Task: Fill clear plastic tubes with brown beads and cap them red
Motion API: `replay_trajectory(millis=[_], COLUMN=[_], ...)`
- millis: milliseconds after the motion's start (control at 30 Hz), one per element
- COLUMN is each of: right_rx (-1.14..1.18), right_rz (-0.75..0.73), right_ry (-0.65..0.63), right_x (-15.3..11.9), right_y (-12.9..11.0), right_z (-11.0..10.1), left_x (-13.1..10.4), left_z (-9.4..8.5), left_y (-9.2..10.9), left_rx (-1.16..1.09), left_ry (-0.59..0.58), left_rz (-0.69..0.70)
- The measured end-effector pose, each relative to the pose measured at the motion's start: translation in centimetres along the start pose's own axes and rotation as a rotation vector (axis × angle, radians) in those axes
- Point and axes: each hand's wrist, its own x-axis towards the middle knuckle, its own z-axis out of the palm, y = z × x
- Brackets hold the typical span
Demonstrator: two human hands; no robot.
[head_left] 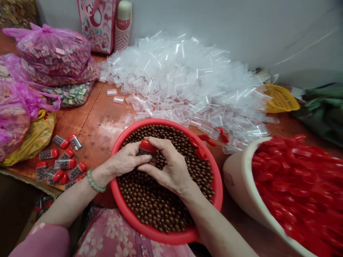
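Over a red basin (220,185) of brown balls, both hands meet at one small clear container with a red cap (147,145). My left hand (130,159), with a green bead bracelet at the wrist, has its fingers closed round the container's clear body. The fingers of my right hand (170,164) press on the red cap and curve round the container's side. Two loose red caps (200,154) lie on the brown balls at the basin's right. Capped containers filled with dark balls (64,164) lie in a group on the wooden table at the left.
A large heap of clear containers (187,78) spreads behind the basin. At the right stands a white bucket (241,175) full of red caps. Pink bags (53,53), a yellow bag (34,139), a flask (123,28) and a yellow basket (281,99) stand around.
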Motion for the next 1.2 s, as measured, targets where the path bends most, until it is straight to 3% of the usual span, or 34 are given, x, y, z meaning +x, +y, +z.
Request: replay_trajectory(millis=[100, 367, 600, 700, 867, 1067, 1200], right_rx=[-0.193, -0.485, -0.506, -0.519, -0.482, -0.536, -0.555], right_rz=[-0.081, -0.233, -0.291, -0.229, -0.164, -0.318, -0.402], right_ry=[-0.094, 0.001, 0.058, -0.019, -0.212, -0.129, -0.052], right_x=[0.0, 0.1, 0.0, -0.2, -1.0, -1.4, -2.1], right_y=[0.2, 0.0, -0.4, -0.9, -1.2, -1.1, -1.3], right_z=[0.3, 0.6, 0.1, 0.1, 0.1, 0.0, -0.6], left_x=[0.1, 0.3, 0.1, -0.2, -0.2, 0.0, -0.3], left_z=[-0.2, -0.2, 0.0, 0.5, 1.8, 3.5, 5.0], left_y=[-0.3, -0.1, 0.3, 0.3, -0.6, -0.9, -0.8], left_rx=[-0.131, -0.208, -0.190, -0.294, -0.363, -0.263, -0.170], left_ry=[-0.024, -0.114, -0.179, -0.058, 0.215, 0.506, 0.538], left_rz=[-0.049, -0.072, -0.086, -0.107, -0.289, -0.101, -0.109])
